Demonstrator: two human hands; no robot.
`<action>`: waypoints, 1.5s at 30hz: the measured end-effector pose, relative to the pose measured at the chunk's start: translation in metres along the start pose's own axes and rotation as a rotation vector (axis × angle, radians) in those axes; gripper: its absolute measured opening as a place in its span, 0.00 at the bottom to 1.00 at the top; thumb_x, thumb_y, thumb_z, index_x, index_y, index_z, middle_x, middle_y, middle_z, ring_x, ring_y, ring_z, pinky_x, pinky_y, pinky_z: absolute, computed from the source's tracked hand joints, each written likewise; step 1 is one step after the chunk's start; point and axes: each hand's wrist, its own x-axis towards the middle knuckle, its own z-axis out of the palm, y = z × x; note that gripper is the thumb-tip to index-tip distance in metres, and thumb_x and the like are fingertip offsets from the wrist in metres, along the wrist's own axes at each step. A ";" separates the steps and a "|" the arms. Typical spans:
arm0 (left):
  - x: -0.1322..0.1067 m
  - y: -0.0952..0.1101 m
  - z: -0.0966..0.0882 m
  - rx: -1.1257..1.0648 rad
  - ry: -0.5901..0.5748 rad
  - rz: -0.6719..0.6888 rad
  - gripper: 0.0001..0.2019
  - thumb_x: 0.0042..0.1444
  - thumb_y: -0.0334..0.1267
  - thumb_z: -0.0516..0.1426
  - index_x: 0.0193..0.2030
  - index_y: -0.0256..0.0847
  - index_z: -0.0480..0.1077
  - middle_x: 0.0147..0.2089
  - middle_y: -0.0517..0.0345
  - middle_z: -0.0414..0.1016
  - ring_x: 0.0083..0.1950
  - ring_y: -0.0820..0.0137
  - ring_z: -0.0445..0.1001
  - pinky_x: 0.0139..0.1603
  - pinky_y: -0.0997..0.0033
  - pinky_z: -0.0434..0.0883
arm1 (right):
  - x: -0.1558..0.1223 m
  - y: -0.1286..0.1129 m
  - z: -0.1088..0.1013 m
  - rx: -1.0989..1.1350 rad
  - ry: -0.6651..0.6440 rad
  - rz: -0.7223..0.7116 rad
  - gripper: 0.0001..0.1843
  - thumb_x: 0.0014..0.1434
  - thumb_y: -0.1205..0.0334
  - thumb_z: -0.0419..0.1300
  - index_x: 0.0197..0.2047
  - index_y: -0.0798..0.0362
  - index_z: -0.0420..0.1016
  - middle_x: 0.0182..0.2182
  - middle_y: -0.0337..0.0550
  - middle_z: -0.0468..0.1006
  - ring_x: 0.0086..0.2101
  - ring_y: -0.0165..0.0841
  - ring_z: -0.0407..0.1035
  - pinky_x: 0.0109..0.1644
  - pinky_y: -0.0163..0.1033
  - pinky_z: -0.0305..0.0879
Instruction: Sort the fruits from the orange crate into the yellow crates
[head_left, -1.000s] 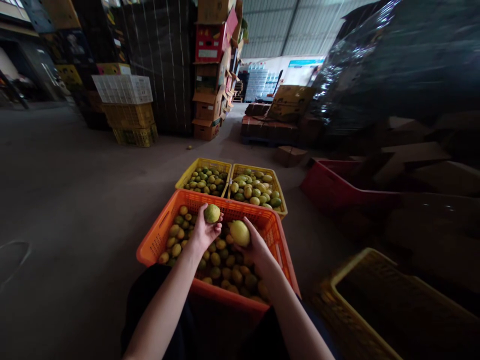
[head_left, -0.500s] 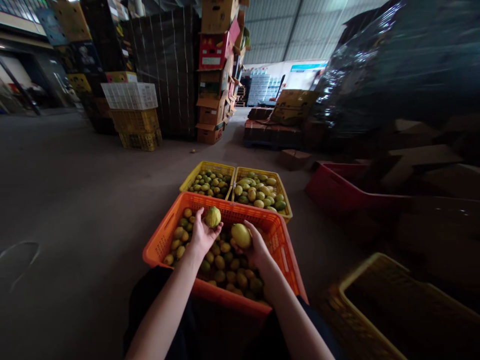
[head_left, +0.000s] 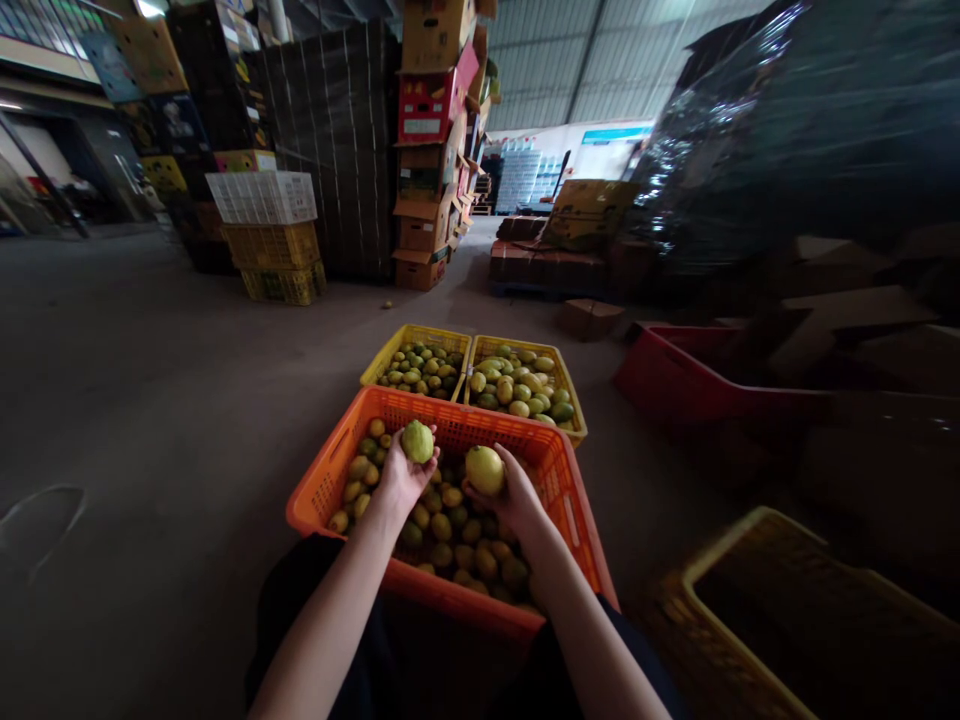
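My left hand point(head_left: 405, 474) is palm up with a bumpy yellow-green lemon point(head_left: 417, 442) resting in its curled fingers. A smoother, paler yellow lemon point(head_left: 484, 470) sits in my right hand point(head_left: 516, 492), with the thumb along its side. Both hands are above an orange plastic crate point(head_left: 327, 462), which is part filled with yellow and green lemons point(head_left: 457, 528). The two held fruits are apart, side by side. My forearms cover parts of the crate and of the fruit inside it.
Beyond the orange crate, two yellow crates of fruit stand together, a left one point(head_left: 378, 362) and a right one point(head_left: 576, 412). A red crate point(head_left: 651, 385) and a yellow crate point(head_left: 705, 575) are on the right. Stacked cartons point(head_left: 421, 205) and crates point(head_left: 271, 245) rise behind.
The lemon in my left hand has turned and come slightly lower and to the left, deeper into the palm. The right-hand lemon has turned a little. Both stay held.
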 end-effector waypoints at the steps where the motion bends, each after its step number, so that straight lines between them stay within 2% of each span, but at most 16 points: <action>1: 0.000 0.000 0.001 -0.011 0.030 0.018 0.12 0.59 0.43 0.51 0.38 0.36 0.69 0.27 0.55 0.72 0.24 0.73 0.70 0.19 0.79 0.65 | 0.001 0.001 0.000 0.012 -0.006 -0.009 0.07 0.55 0.58 0.58 0.35 0.50 0.66 0.20 0.35 0.74 0.20 0.31 0.70 0.22 0.35 0.68; 3: 0.000 0.001 0.003 -0.064 0.088 0.036 0.14 0.56 0.48 0.54 0.32 0.37 0.67 0.24 0.58 0.68 0.23 0.74 0.68 0.17 0.81 0.62 | 0.004 0.001 -0.002 0.024 -0.033 0.007 0.08 0.53 0.56 0.59 0.34 0.50 0.67 0.19 0.36 0.74 0.19 0.31 0.69 0.20 0.34 0.66; 6: 0.002 0.003 0.003 -0.159 0.112 -0.012 0.16 0.56 0.49 0.53 0.28 0.38 0.64 0.22 0.59 0.63 0.22 0.75 0.64 0.17 0.82 0.61 | 0.007 0.001 -0.006 0.014 -0.046 0.047 0.12 0.56 0.51 0.54 0.33 0.52 0.67 0.17 0.39 0.73 0.17 0.34 0.68 0.16 0.34 0.62; 8: 0.003 0.004 0.002 -0.203 0.098 -0.040 0.16 0.58 0.48 0.50 0.31 0.36 0.66 0.24 0.56 0.66 0.24 0.75 0.66 0.20 0.80 0.65 | 0.010 0.001 -0.008 0.019 -0.014 0.049 0.13 0.58 0.52 0.51 0.33 0.52 0.67 0.17 0.41 0.73 0.18 0.35 0.69 0.16 0.35 0.62; 11: 0.003 0.003 0.000 -0.222 0.039 -0.022 0.13 0.60 0.38 0.47 0.38 0.34 0.70 0.31 0.50 0.72 0.29 0.71 0.71 0.25 0.77 0.70 | 0.014 0.004 -0.009 0.046 0.005 0.055 0.12 0.60 0.54 0.48 0.34 0.53 0.67 0.19 0.42 0.74 0.20 0.35 0.70 0.19 0.37 0.65; 14: 0.002 0.001 -0.001 -0.197 -0.025 -0.012 0.14 0.60 0.33 0.45 0.43 0.34 0.71 0.34 0.48 0.74 0.33 0.68 0.74 0.27 0.74 0.72 | 0.020 0.007 -0.011 0.058 0.020 0.045 0.11 0.58 0.53 0.52 0.36 0.51 0.67 0.19 0.39 0.74 0.19 0.34 0.70 0.22 0.38 0.67; 16: 0.001 0.000 0.000 -0.189 -0.032 -0.019 0.15 0.60 0.32 0.45 0.43 0.34 0.71 0.33 0.48 0.74 0.31 0.69 0.74 0.25 0.76 0.72 | 0.024 0.010 -0.012 0.058 0.036 0.035 0.12 0.57 0.52 0.53 0.38 0.50 0.67 0.19 0.37 0.73 0.18 0.33 0.69 0.22 0.38 0.66; 19: 0.001 0.001 0.000 -0.183 0.027 -0.029 0.13 0.60 0.34 0.46 0.39 0.33 0.71 0.28 0.52 0.72 0.27 0.73 0.71 0.21 0.80 0.68 | 0.026 0.011 -0.014 0.053 0.040 0.052 0.14 0.57 0.50 0.51 0.39 0.51 0.67 0.19 0.38 0.73 0.18 0.34 0.69 0.21 0.38 0.65; 23: 0.002 0.002 -0.001 -0.163 0.083 -0.011 0.12 0.57 0.44 0.53 0.32 0.36 0.68 0.27 0.54 0.71 0.23 0.75 0.68 0.20 0.79 0.68 | 0.023 0.010 -0.012 0.074 0.052 0.088 0.14 0.59 0.51 0.48 0.40 0.51 0.67 0.20 0.40 0.73 0.21 0.36 0.71 0.22 0.39 0.66; 29: 0.004 0.001 -0.006 -0.223 0.022 -0.027 0.10 0.61 0.37 0.50 0.39 0.36 0.70 0.32 0.54 0.74 0.30 0.72 0.74 0.24 0.77 0.71 | 0.022 0.006 -0.012 0.106 0.092 0.097 0.11 0.58 0.54 0.49 0.41 0.49 0.66 0.18 0.38 0.72 0.20 0.35 0.70 0.21 0.36 0.64; 33: 0.005 -0.001 -0.007 -0.214 -0.016 -0.025 0.11 0.61 0.36 0.48 0.40 0.36 0.71 0.32 0.53 0.75 0.34 0.69 0.76 0.26 0.75 0.74 | 0.021 0.007 -0.012 0.102 0.048 0.108 0.14 0.59 0.54 0.46 0.39 0.52 0.68 0.19 0.42 0.73 0.19 0.35 0.69 0.19 0.35 0.62; 36: 0.004 -0.001 -0.005 -0.214 -0.022 -0.013 0.12 0.59 0.36 0.48 0.41 0.35 0.71 0.34 0.49 0.75 0.38 0.65 0.77 0.28 0.73 0.76 | 0.016 0.007 -0.009 0.104 -0.022 0.093 0.16 0.60 0.53 0.45 0.37 0.52 0.69 0.20 0.44 0.75 0.21 0.36 0.71 0.21 0.37 0.65; 41: 0.001 -0.002 0.001 -0.195 -0.023 -0.029 0.15 0.56 0.32 0.47 0.47 0.32 0.69 0.37 0.43 0.75 0.41 0.61 0.77 0.31 0.66 0.78 | 0.007 0.003 -0.004 0.094 -0.175 -0.002 0.10 0.55 0.56 0.54 0.37 0.52 0.70 0.23 0.43 0.76 0.23 0.36 0.71 0.21 0.36 0.67; 45: 0.002 -0.005 0.005 -0.145 -0.065 -0.031 0.13 0.60 0.33 0.47 0.46 0.31 0.69 0.35 0.44 0.75 0.41 0.62 0.77 0.31 0.69 0.78 | 0.002 0.000 -0.002 0.105 -0.227 0.013 0.10 0.54 0.60 0.53 0.35 0.55 0.71 0.22 0.45 0.76 0.21 0.34 0.70 0.19 0.33 0.66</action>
